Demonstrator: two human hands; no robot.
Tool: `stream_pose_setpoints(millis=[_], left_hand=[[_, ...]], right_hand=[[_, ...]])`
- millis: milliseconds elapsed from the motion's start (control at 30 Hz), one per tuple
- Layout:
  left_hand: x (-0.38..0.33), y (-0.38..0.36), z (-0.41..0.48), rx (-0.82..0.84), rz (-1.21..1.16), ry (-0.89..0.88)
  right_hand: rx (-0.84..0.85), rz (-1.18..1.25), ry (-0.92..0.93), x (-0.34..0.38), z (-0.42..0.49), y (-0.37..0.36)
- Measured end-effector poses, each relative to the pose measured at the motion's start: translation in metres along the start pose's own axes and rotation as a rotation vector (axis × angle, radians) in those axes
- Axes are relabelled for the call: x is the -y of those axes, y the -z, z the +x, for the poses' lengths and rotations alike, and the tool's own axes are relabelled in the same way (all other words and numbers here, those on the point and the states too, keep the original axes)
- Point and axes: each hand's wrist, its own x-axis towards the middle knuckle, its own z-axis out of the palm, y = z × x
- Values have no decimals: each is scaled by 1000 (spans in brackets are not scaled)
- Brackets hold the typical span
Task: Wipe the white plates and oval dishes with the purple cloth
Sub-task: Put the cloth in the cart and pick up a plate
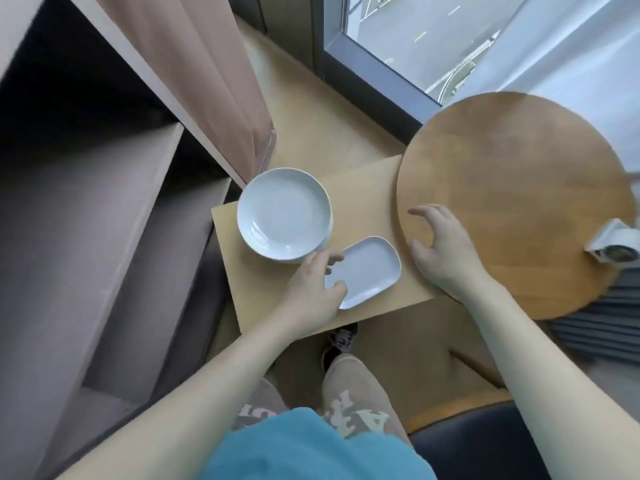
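A round white plate (pixel 284 214) lies on a small light wooden stand (pixel 360 188), apparently on top of another plate whose rim shows below it. Just right of it and nearer me lies a white oval dish (pixel 369 268). My left hand (pixel 313 289) holds the dish's left end, thumb on its inner face and fingers at its far rim. My right hand (pixel 438 247) hovers with fingers spread and relaxed over the near-left edge of the round wooden table (pixel 519 188), holding nothing. No purple cloth is in view.
A white device (pixel 613 244) sits at the round table's right edge. A beige curtain (pixel 207 81) hangs at the left, past dark shelving (pixel 86 202). A window (pixel 433 36) is at the back. My legs and a shoe (pixel 341 341) are below the stand.
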Motion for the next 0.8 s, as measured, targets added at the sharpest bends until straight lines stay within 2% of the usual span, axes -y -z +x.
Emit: stream_pose_setpoints(millis=[133,167,233,333,500,633,800], left_hand=[[38,-38,25,-127,-566,504],[50,-45,31,-156,-663,602],[73,-58,40,-191,-709,714],[94,-76,51,-173,-679,781],[116,-99,81,-123,-740,780],[124,-115,108,-93,-926,819],[132,-121,115,-139,-903,816]], right_hand=[[194,-49,-86,-37,21,-37],[248,-64,-108,-44,25,-47],[347,-100,-143,-60,35,-66],[417,-123,-174,-81,46,-89],[413,-52,-206,-103,59,-124],[317,186,-387,-108,66,-152],[264,328,-567,-111,65,-163]])
